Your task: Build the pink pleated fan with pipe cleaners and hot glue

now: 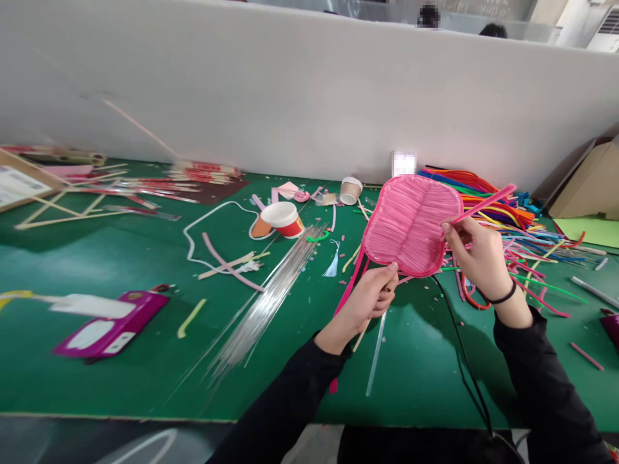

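While the left hand (370,298) is gripping the pink woven fan (411,222) from below, the right hand (476,254) is pinching a pink pipe cleaner (486,202) at its edge above the green surface (145,322).

We see the fan (411,222) over the table's (416,361) right half; pipe cleaners (503,209) lie behind it near the far edge, wires (271,290) and cups (285,218) to its left.

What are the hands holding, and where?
The left hand grips the pink woven fan by its bottom stem; the right hand pinches a pink pipe cleaner at the fan's right edge.
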Motion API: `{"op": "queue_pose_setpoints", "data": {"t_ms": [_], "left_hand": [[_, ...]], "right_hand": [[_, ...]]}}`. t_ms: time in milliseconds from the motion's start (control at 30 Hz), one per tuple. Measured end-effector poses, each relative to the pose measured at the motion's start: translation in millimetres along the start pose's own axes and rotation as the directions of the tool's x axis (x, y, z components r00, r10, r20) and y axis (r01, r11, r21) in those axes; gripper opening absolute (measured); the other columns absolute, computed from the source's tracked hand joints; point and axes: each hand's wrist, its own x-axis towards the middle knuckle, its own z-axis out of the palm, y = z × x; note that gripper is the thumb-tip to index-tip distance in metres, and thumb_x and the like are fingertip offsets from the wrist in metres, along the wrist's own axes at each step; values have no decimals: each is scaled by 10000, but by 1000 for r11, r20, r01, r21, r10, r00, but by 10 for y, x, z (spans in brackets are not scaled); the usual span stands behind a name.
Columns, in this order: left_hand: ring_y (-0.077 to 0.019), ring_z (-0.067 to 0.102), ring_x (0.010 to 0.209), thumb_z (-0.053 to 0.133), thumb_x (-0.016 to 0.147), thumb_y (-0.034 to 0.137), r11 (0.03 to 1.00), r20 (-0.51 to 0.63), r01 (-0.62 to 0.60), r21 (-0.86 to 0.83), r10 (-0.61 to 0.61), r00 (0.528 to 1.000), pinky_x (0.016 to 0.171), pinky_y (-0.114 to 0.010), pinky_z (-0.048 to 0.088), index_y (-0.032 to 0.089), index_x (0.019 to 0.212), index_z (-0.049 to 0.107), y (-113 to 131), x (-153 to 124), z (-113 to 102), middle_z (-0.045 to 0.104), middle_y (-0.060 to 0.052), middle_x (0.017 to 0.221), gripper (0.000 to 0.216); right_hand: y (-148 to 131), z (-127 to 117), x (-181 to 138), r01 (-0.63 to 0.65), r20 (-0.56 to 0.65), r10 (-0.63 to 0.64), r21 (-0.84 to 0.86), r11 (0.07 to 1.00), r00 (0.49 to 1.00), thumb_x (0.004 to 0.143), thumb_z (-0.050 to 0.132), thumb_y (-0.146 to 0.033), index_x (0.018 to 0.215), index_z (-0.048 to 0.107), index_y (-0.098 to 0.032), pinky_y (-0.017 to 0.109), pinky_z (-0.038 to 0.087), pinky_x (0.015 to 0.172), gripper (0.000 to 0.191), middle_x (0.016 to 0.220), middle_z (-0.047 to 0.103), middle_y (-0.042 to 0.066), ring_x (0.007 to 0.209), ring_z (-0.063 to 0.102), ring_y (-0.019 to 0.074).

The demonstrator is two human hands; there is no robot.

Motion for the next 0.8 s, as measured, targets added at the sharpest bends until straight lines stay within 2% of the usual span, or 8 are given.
{"op": "queue_pose_setpoints", "data": {"t_ms": [300,800], "left_hand": [[-13,131,353,652,768,711,1000,6,-4,10,4,1000,301,-129,99,219,613,340,-8,-3,-6,197,125,475,603],[-18,126,360,594,848,651,1000,2,-5,17,5,1000,316,-130,102,220,618,334,-19,-4,-10,197,120,487,553]], "right_hand": [[35,-36,21,-25,25,24,59,998,999,967,532,-447,810,616,-212,265,454,546,295,638,686,11,508,607,143],[68,19,6,-11,46,11,21,1000,999,961,531,-404,852,643,-214,270,465,557,246,680,712,22,535,630,155]]}}
